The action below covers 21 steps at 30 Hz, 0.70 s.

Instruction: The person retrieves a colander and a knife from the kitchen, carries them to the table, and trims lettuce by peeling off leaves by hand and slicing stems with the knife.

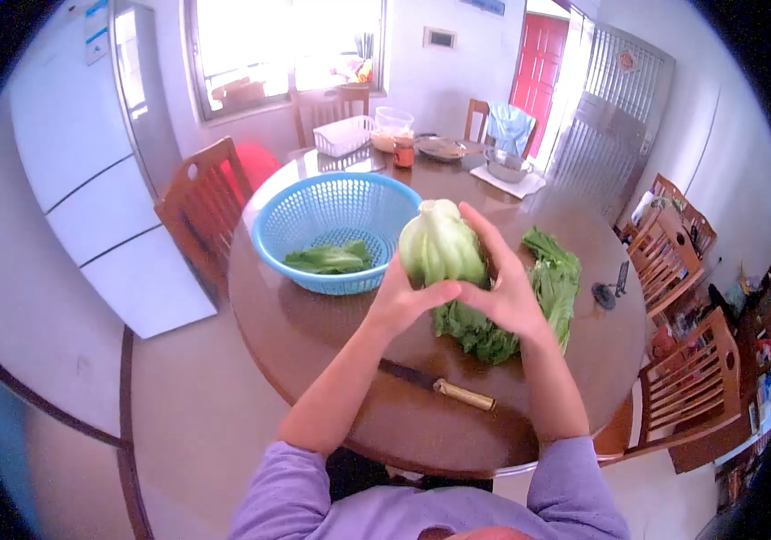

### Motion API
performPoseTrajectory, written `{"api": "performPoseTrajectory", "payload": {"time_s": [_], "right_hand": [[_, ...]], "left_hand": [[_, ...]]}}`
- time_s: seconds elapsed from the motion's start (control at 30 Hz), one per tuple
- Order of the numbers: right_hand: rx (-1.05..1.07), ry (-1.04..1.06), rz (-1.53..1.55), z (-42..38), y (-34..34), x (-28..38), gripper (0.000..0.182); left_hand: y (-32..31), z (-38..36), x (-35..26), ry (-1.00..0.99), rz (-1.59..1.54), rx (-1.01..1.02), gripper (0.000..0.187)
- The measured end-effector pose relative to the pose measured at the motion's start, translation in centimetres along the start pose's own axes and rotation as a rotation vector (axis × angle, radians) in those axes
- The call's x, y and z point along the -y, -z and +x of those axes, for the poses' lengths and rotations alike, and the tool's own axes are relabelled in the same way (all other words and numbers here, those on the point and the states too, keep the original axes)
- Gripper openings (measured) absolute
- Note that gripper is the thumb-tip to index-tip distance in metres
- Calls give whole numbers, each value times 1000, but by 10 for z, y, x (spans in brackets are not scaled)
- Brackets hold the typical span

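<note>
Between both palms I hold a head of lettuce (440, 243), its pale stem end turned up and its leafy end hanging down toward the table. My left hand (401, 297) wraps its left side and my right hand (507, 288) its right side, the thumbs meeting in front. More loose lettuce leaves (554, 274) lie on the table to the right of my right hand. On the left stands a blue plastic colander (340, 200) with a few green leaves (329, 258) in it. A knife (464, 394) with a gold-coloured handle lies nearer to me, its dark blade pointing left.
The round brown table (313, 337) also bears a white basket (343, 137), a clear plastic tub (392, 126), a reddish-brown jar (403, 153), a metal bowl (507, 166) and a small dark stand (608, 292). Wooden chairs (201, 211) surround it.
</note>
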State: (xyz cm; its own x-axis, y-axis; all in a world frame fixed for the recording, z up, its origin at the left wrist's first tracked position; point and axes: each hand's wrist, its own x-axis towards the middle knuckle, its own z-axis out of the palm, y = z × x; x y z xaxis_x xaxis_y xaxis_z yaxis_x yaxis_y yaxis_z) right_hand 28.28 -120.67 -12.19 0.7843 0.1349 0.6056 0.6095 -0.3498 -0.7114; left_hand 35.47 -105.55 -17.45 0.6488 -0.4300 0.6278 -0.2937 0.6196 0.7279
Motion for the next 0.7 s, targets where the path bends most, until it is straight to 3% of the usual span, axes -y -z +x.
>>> {"api": "performPoseTrajectory", "payload": {"time_s": [0.2, 0.33, 0.37, 0.47, 0.57, 0.7], "right_hand": [[-51, 216, -518, -2, -7, 11, 87], [-161, 23, -623, -15, 12, 28, 61], [-117, -25, -667, -22, 19, 35, 41], [311, -230, -674, -50, 30, 51, 32], [452, -288, -658, -91, 11, 30, 30], [272, -188, -865, -128, -25, 3, 31]], "left_hand": [[1, -2, 2, 58, -145, -157, 67], [10, 3, 4, 39, -392, -199, 61], [16, 5, 6, 32, -433, -199, 62], [31, 12, 14, -7, -579, -131, 70], [25, 8, -1, 2, -676, -175, 66], [22, 10, -37, 20, -543, -256, 57]]}}
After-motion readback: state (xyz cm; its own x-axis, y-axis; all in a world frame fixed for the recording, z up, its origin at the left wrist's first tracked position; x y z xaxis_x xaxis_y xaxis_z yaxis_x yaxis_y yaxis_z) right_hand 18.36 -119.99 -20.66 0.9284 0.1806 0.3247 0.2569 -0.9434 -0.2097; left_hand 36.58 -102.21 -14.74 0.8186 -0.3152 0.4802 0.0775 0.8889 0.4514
